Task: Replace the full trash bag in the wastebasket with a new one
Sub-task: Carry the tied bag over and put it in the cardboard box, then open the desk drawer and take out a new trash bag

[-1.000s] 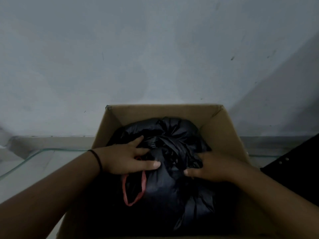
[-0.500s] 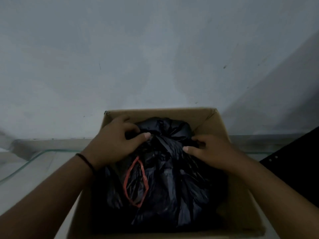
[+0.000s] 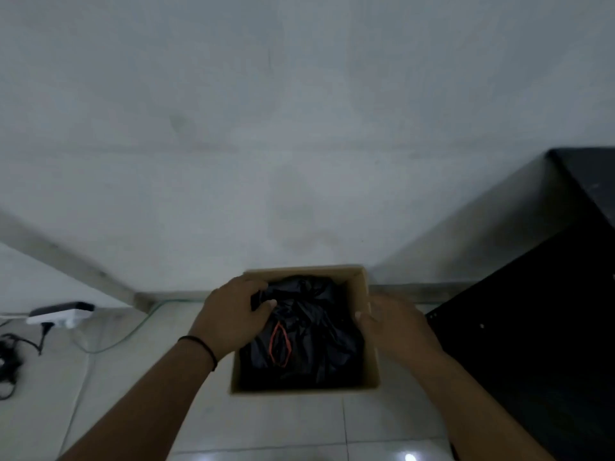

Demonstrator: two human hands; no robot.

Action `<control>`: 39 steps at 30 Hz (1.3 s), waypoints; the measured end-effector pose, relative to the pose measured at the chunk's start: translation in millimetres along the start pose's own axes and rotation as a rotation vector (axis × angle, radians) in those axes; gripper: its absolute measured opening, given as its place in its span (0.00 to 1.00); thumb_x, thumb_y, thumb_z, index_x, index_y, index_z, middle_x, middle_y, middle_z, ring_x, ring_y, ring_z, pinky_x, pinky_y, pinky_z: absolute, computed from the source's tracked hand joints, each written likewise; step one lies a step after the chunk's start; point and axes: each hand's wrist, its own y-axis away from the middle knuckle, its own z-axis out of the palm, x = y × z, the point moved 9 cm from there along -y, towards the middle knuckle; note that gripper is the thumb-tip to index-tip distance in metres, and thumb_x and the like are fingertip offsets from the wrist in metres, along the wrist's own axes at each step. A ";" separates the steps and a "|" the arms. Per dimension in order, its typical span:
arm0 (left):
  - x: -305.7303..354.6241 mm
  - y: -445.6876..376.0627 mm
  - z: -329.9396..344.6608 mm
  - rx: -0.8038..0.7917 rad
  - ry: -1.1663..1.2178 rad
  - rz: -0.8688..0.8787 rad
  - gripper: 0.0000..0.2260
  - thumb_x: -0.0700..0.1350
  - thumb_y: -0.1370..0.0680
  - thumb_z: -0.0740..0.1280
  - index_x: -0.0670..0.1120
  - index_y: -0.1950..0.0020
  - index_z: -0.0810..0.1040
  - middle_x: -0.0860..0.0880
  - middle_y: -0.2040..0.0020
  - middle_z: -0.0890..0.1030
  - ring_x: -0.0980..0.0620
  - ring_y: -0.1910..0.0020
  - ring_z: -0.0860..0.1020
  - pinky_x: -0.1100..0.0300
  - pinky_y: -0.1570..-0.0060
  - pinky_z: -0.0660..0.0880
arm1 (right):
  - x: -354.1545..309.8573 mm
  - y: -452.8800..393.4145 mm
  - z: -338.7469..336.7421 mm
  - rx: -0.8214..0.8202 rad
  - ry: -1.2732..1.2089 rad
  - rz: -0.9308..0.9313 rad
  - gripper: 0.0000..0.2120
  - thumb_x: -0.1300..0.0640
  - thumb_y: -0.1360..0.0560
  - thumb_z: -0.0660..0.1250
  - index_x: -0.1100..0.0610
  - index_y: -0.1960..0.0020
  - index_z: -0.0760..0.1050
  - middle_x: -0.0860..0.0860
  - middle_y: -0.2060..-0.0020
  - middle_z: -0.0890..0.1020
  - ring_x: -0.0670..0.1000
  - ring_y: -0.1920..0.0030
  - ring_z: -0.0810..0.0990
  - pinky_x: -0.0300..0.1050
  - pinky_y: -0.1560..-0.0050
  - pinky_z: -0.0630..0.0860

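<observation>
Right hand (image 3: 392,322) has left the bag (image 3: 309,331), now open by the box (image 3: 371,354) wall; left hand (image 3: 233,317) still grips its gathered top, ready to lift

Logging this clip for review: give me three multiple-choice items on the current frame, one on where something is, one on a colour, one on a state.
1. Where is the black trash bag?
A. on the floor tiles
B. inside the cardboard box
C. on the dark furniture

2. What colour is the drawstring loop on the bag?
A. red
B. white
C. green

3. What is the left hand doing?
A. hanging free in the air
B. pressing the floor
C. gripping the bag's gathered top

Key: 1 B, the box walls surround the bag. 2 A, a red loop lies on the black plastic. 3 C, its fingers close on the bunched plastic, while the right hand is at the box's right wall.
</observation>
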 end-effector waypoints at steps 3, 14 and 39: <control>66.6 32.5 -62.9 0.037 0.014 0.031 0.24 0.62 0.31 0.56 0.46 0.48 0.80 0.47 0.49 0.80 0.47 0.47 0.77 0.58 0.47 0.72 | -24.9 54.8 -70.6 0.035 -0.040 -0.012 0.17 0.47 0.24 0.60 0.54 0.40 0.75 0.52 0.42 0.77 0.54 0.39 0.74 0.49 0.40 0.72; 195.5 101.0 -207.1 0.115 -0.032 0.222 0.21 0.57 0.23 0.61 0.49 0.33 0.72 0.50 0.30 0.70 0.54 0.30 0.66 0.62 0.33 0.59 | -91.1 205.7 -249.2 0.321 -0.135 0.001 0.24 0.47 0.22 0.60 0.54 0.29 0.66 0.53 0.30 0.66 0.52 0.34 0.70 0.47 0.33 0.67; 497.9 295.9 -137.2 -0.021 0.033 0.721 0.21 0.53 0.24 0.65 0.47 0.34 0.73 0.51 0.33 0.72 0.53 0.35 0.71 0.61 0.37 0.65 | 98.4 539.4 -334.5 0.673 -0.141 0.446 0.24 0.44 0.22 0.60 0.50 0.29 0.64 0.50 0.30 0.66 0.52 0.31 0.67 0.54 0.30 0.61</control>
